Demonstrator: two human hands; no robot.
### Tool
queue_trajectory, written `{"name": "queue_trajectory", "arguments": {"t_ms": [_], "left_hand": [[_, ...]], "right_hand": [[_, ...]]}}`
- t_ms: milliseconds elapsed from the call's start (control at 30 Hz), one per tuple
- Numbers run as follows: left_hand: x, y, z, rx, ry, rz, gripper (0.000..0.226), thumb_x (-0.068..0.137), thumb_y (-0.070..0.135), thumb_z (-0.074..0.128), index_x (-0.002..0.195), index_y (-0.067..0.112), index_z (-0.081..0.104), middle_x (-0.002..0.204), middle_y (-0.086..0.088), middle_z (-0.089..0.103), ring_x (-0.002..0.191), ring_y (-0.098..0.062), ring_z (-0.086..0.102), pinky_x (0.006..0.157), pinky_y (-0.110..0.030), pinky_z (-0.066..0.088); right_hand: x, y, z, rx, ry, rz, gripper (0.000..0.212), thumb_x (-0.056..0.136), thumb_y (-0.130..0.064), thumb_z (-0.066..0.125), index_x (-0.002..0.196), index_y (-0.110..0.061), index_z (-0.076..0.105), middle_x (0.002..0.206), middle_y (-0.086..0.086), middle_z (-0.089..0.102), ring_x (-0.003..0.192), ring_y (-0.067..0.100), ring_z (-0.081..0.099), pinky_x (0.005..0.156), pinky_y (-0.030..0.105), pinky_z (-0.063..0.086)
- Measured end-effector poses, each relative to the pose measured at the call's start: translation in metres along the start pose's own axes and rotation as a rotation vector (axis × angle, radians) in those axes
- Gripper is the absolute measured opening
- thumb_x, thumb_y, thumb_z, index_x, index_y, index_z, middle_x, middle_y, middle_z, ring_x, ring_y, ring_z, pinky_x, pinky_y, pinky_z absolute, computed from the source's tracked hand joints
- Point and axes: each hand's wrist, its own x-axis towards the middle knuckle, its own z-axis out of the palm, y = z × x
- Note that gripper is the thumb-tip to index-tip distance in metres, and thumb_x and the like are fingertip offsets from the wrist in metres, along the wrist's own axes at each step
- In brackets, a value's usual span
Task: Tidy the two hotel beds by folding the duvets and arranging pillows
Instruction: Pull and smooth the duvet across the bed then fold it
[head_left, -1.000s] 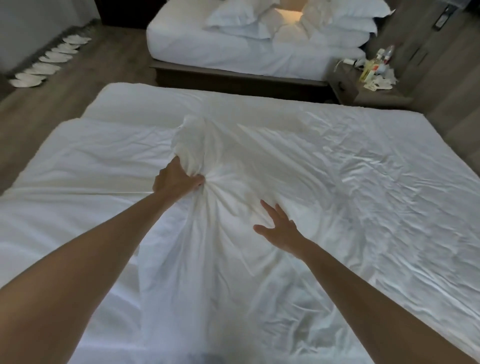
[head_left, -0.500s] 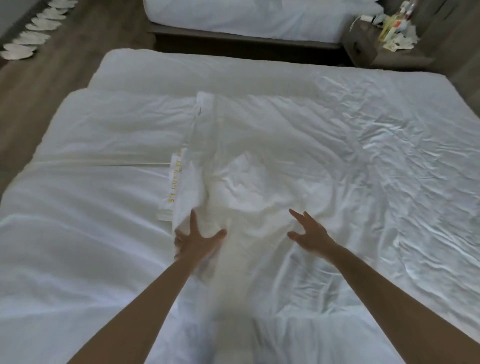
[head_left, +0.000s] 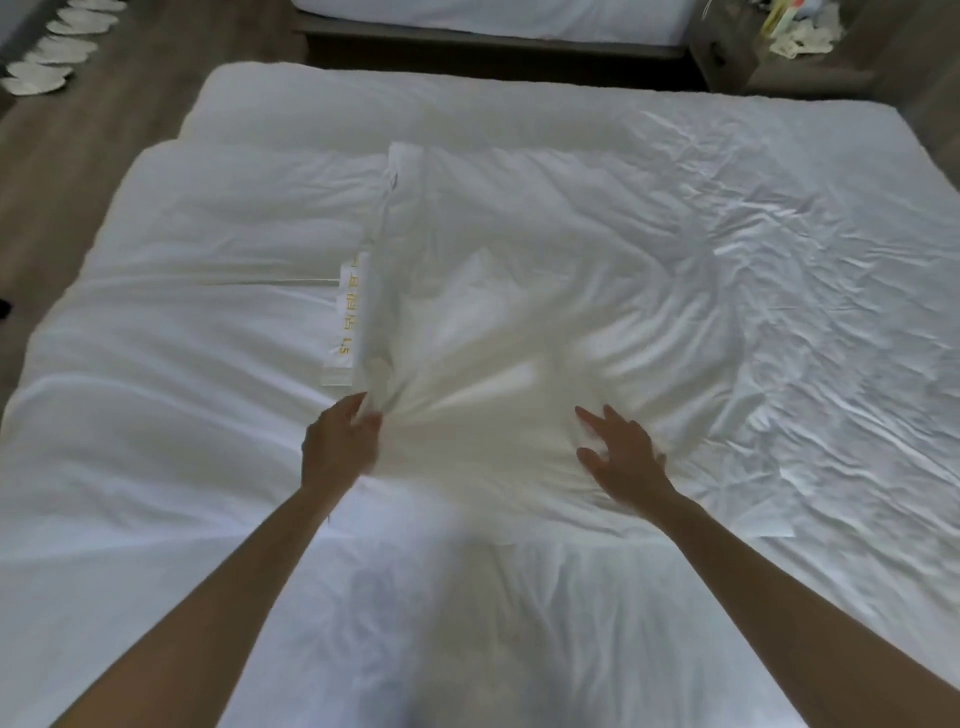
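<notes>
Fingers (head_left: 366, 411) of the left hand (head_left: 340, 447) are curled round a bunched fistful of the white duvet (head_left: 519, 312), with creases fanning away from the grip. The right hand (head_left: 623, 460) lies just beside it to the right, its fingers (head_left: 592, 417) spread and straight on the cloth and holding nothing. The fabric between the two hands is blurred, so I cannot tell whether the right palm presses down or only skims.

The step looks like drawing the gathered duvet toward the body to set up a fold. To do it well, the flat right hand should pin or smooth the cloth while the left pulls evenly. A single-point tug will only deepen the radiating wrinkles, so taking a wider hold along the edge would give a straighter fold line. A narrow label strip (head_left: 347, 317) with gold lettering runs beside the turned-back edge just beyond the left hand and could serve as a guide for squaring up.

The duvet is spread across the near bed (head_left: 311, 88), rumpled on the right and smoother on the left. Beyond it are a wooden floor (head_left: 130, 119), a row of pale slippers (head_left: 49, 65) at the far left, the second bed (head_left: 493, 18) and a nightstand (head_left: 727, 57) carrying small clutter (head_left: 800, 28).
</notes>
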Motion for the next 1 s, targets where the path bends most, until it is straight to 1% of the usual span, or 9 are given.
{"name": "queue_trajectory", "arguments": {"t_ms": [67, 167, 233, 333, 467, 633, 733, 867, 1000], "left_hand": [[-0.007, -0.02, 0.002, 0.161, -0.079, -0.038, 0.041, 0.096, 0.028, 0.048, 0.138, 0.03, 0.049, 0.126, -0.012, 0.061, 0.113, -0.036, 0.057, 0.086, -0.037, 0.044], [-0.003, -0.014, 0.014, 0.414, -0.243, -0.102, 0.06, 0.097, 0.025, 0.046, 0.151, 0.029, 0.02, 0.135, -0.017, 0.047, 0.119, -0.036, 0.05, 0.089, -0.04, 0.041], [-0.003, 0.006, 0.02, 0.589, -0.196, -0.114, 0.073, 0.096, 0.021, 0.047, 0.154, 0.025, 0.004, 0.146, -0.021, 0.026, 0.128, -0.038, 0.037, 0.101, -0.044, 0.035], [-0.015, 0.031, 0.044, 0.679, -0.022, 0.155, 0.076, 0.095, 0.022, 0.046, 0.155, 0.025, -0.001, 0.16, -0.019, -0.004, 0.146, -0.039, 0.006, 0.114, -0.054, 0.015], [-0.045, 0.07, 0.114, 0.6, 0.037, 0.559, 0.065, 0.085, 0.023, 0.033, 0.15, 0.024, 0.032, 0.158, -0.008, 0.025, 0.144, -0.033, 0.026, 0.111, -0.062, 0.018], [-0.036, 0.053, 0.174, 0.626, -0.013, 0.407, 0.054, 0.094, 0.038, 0.035, 0.147, 0.027, 0.038, 0.158, -0.007, 0.025, 0.146, -0.031, 0.021, 0.117, -0.055, 0.004], [-0.027, 0.024, 0.172, 0.642, 0.034, 0.301, 0.06, 0.094, 0.05, 0.025, 0.151, 0.031, 0.029, 0.161, -0.008, 0.013, 0.149, -0.027, 0.005, 0.119, -0.046, -0.008], [-0.023, 0.034, 0.177, 0.598, 0.1, 0.219, 0.066, 0.093, 0.045, 0.023, 0.154, 0.02, 0.021, 0.16, -0.019, 0.003, 0.149, -0.03, -0.003, 0.117, -0.056, -0.005], [-0.01, 0.084, 0.188, 0.627, 0.178, 0.475, 0.062, 0.096, 0.033, 0.03, 0.154, 0.015, 0.018, 0.161, -0.011, 0.009, 0.148, -0.029, 0.01, 0.117, -0.058, 0.006]], "right_hand": [[-0.001, 0.009, 0.005, -0.138, -0.12, 0.007, 0.06, 0.101, -0.033, 0.043, 0.153, -0.035, 0.012, 0.163, 0.003, 0.001, 0.149, 0.016, -0.001, 0.118, 0.046, -0.004], [0.002, 0.024, 0.014, -0.107, -0.221, 0.102, 0.063, 0.098, -0.03, 0.047, 0.153, -0.035, 0.017, 0.163, 0.004, 0.002, 0.149, 0.024, 0.004, 0.118, 0.055, 0.0], [0.002, 0.024, 0.015, -0.071, -0.102, 0.141, 0.056, 0.097, -0.029, 0.045, 0.149, -0.038, 0.027, 0.161, -0.001, 0.014, 0.146, 0.031, 0.015, 0.116, 0.06, 0.013], [0.013, 0.011, 0.013, -0.127, 0.141, -0.025, 0.054, 0.099, -0.026, 0.042, 0.15, -0.034, 0.027, 0.161, -0.003, 0.016, 0.147, 0.029, 0.014, 0.115, 0.056, 0.016], [0.041, -0.005, 0.025, -0.188, 0.158, -0.186, 0.058, 0.101, -0.022, 0.036, 0.154, -0.033, 0.013, 0.163, -0.003, 0.004, 0.15, 0.02, 0.001, 0.119, 0.051, 0.007], [0.058, 0.077, 0.045, -0.333, 0.203, -0.195, 0.052, 0.099, -0.042, 0.031, 0.15, -0.038, 0.027, 0.159, -0.002, 0.024, 0.147, 0.027, 0.019, 0.115, 0.061, 0.005], [0.067, 0.165, 0.026, -0.393, 0.229, -0.069, 0.057, 0.097, -0.054, 0.021, 0.152, -0.04, 0.019, 0.161, -0.005, 0.014, 0.149, 0.027, 0.013, 0.116, 0.059, 0.008], [0.076, 0.206, -0.006, -0.375, 0.228, 0.048, 0.058, 0.096, -0.05, 0.025, 0.15, -0.031, 0.032, 0.158, 0.001, 0.026, 0.144, 0.039, 0.024, 0.108, 0.066, 0.026], [0.097, 0.155, -0.017, -0.299, 0.366, -0.021, 0.06, 0.094, -0.034, 0.032, 0.152, -0.02, 0.027, 0.16, 0.004, 0.019, 0.147, 0.035, 0.017, 0.111, 0.066, 0.02]]}}
